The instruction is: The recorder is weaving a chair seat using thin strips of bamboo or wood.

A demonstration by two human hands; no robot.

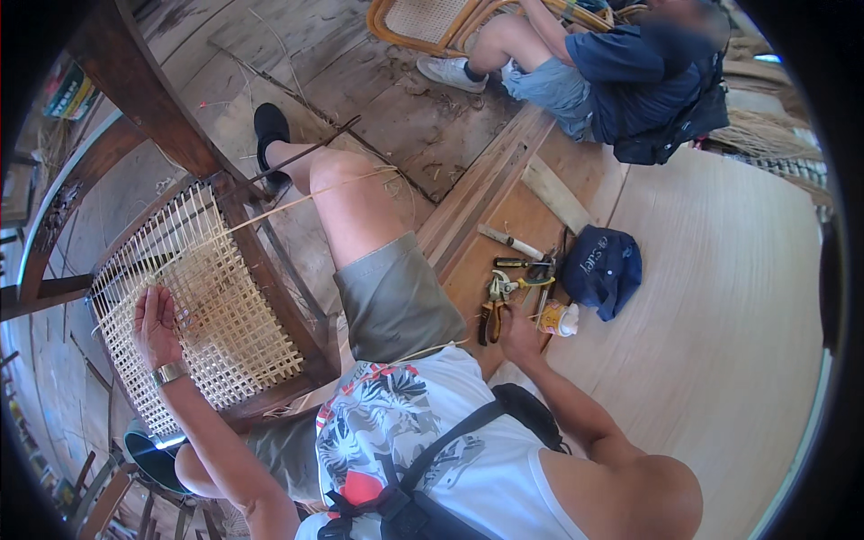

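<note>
A dark wooden chair frame (286,317) stands at the left, its seat of pale woven cane (229,310) strung in an open grid. My left hand (157,326), with a watch on the wrist, lies against the left part of the weave, fingers stretched out. One long cane strand (301,200) runs from the weave across my bare knee. At the right, my right hand (519,335) is down at the bench among tools. Beside its fingers are pliers with orange and black handles (490,322) and yellow-handled pruning shears (500,286). Its fingertips are partly hidden, so a grip cannot be made out.
A screwdriver (511,263), a white-handled tool (508,240), a small yellow and white tub (558,319) and a navy cloth cap (601,270) lie on the bench. Another person (621,76) sits at the far right by a rattan chair (423,22). Cane scraps litter the plank floor.
</note>
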